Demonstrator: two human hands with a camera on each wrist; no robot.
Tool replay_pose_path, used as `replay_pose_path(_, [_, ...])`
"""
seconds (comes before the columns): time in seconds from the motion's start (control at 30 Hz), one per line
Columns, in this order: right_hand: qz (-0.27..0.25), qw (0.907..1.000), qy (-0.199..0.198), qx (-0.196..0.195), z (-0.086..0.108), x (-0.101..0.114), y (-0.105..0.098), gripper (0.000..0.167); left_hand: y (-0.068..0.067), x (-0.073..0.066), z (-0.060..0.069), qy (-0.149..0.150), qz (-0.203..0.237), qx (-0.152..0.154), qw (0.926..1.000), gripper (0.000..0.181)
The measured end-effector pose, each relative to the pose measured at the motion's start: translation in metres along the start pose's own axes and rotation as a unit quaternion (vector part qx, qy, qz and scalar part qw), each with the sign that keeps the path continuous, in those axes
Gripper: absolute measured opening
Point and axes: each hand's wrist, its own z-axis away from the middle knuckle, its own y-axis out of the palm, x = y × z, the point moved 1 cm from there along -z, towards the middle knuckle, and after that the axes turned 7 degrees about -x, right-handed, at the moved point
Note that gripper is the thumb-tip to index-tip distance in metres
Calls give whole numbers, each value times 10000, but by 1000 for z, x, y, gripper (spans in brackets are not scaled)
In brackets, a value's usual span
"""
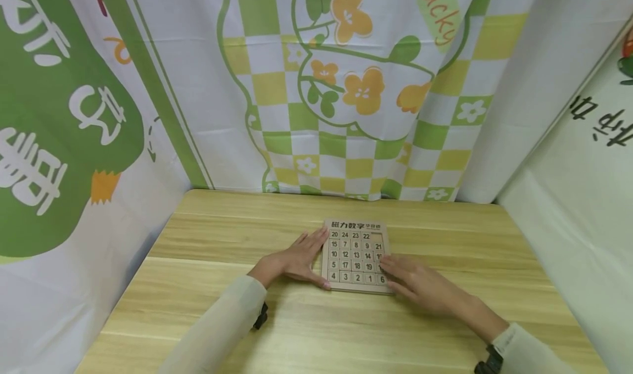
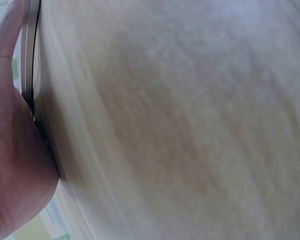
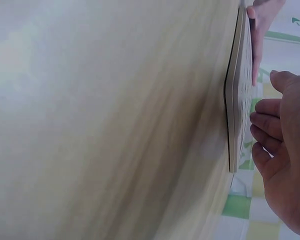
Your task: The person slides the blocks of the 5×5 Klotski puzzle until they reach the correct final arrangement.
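A wooden sliding number puzzle (image 1: pixel 352 256) lies flat on the table, its tiles showing black numbers and one gap at the top right corner. My left hand (image 1: pixel 298 258) rests along its left side in the head view, fingers at the upper edge and thumb at the lower left corner. The fingertips of my right hand (image 1: pixel 420 283) lie over the right column and hide part of its tiles. In the right wrist view that hand (image 3: pixel 290 145) has loosely bent fingers by the board's (image 3: pixel 233 100) face. The left wrist view catches the board's edge (image 2: pixel 30 55) beside the left hand (image 2: pixel 20 155).
The puzzle sits on a light wood-grain table (image 1: pixel 222 231). A checked, flowered curtain (image 1: pixel 346 160) hangs behind the far edge. White printed cloths stand at the left (image 1: pixel 143 198) and right (image 1: pixel 568 198). A dark band (image 1: pixel 489 360) is on the right wrist.
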Motion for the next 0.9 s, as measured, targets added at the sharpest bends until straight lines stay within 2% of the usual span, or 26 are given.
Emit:
replay_pose_path(0.43, [34,9998,-181,47,22,20,3,47,1,1,0,-4,2,7,10000,138])
replay_pose_path(0.7, [124,9996,-258,-52,22,17,8,48,-1,-1,2,15,58,-4,10000,139])
replay_pose_path(0.9, [123,9998,-87,-103,15,12,10,51,-1,0,1,30,108,5,9999,141])
